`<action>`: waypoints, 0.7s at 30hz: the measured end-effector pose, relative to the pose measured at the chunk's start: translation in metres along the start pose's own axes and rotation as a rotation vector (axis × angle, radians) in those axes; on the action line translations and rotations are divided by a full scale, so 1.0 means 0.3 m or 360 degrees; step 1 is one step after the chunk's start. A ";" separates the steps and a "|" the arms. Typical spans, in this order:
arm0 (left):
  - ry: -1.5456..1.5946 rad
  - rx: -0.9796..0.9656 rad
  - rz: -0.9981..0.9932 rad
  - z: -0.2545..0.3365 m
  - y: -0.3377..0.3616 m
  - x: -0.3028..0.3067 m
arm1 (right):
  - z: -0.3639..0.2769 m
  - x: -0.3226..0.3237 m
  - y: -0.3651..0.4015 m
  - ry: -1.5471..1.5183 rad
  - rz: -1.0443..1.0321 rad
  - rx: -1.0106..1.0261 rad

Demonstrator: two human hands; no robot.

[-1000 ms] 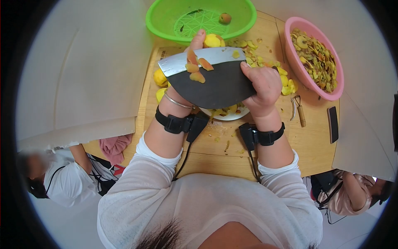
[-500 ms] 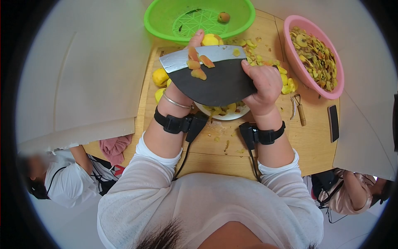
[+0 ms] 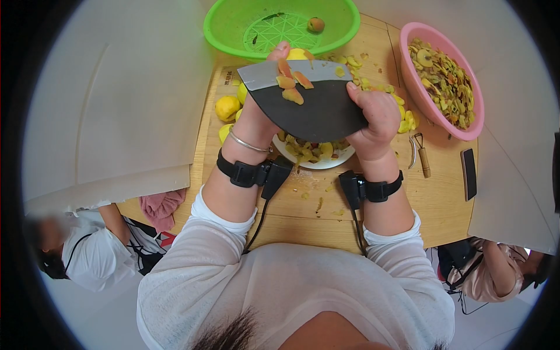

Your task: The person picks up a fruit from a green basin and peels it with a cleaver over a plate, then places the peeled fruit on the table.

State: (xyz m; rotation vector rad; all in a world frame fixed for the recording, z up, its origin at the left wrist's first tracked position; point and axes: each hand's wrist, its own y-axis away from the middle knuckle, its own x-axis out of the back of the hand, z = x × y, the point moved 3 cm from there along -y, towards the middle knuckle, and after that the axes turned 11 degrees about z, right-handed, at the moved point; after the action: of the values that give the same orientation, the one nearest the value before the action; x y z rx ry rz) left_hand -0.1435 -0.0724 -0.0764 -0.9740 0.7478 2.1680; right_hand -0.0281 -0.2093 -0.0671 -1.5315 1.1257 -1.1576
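Observation:
A wide, curved knife (image 3: 315,111) with a black face and silver edge spans the space between my hands. Several orange-yellow peel pieces (image 3: 290,96) cling to its blade. My right hand (image 3: 378,114) is closed round the knife's right end, thumb on the blade; the handle is hidden. Behind the blade, my left hand (image 3: 280,51) shows mainly its thumb, against a peeled yellow fruit (image 3: 298,54). Its other fingers are covered by the knife. Below the blade stands a white bowl (image 3: 321,165) with peelings in it. More peeled yellow fruits (image 3: 227,108) lie left of my left wrist.
At the back is a green basin (image 3: 216,35) holding one unpeeled fruit (image 3: 315,24). A pink basin (image 3: 479,111) full of peelings stands at right. Near it lie a wooden-handled peeler (image 3: 424,157) and a phone (image 3: 468,174). Cut yellow pieces (image 3: 408,121) are beside my right hand.
The knife has shifted slightly right and up with my right hand, carrying the peel pieces. More of the white bowl shows beneath it. My left hand has hardly moved.

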 end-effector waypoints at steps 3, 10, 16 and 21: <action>-0.0152 -0.0262 -0.0076 0.016 0.045 -0.042 | -0.006 0.005 -0.006 0.0015 -0.0032 -0.0010; -0.0162 -0.0251 0.0027 0.021 0.029 -0.039 | -0.012 0.004 -0.012 -0.0080 0.0026 0.0018; -0.0178 -0.0321 -0.0089 0.023 0.007 -0.023 | -0.010 0.009 -0.015 -0.0010 -0.0027 -0.0029; -0.0341 -0.0481 -0.0104 0.037 -0.004 -0.022 | 0.002 0.007 -0.006 -0.0010 0.0004 -0.0062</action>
State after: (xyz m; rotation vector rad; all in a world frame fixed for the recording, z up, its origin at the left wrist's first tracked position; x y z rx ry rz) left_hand -0.1438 -0.0660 -0.0652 -0.8780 0.2886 2.3230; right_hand -0.0270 -0.2109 -0.0651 -1.5618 1.1514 -1.1344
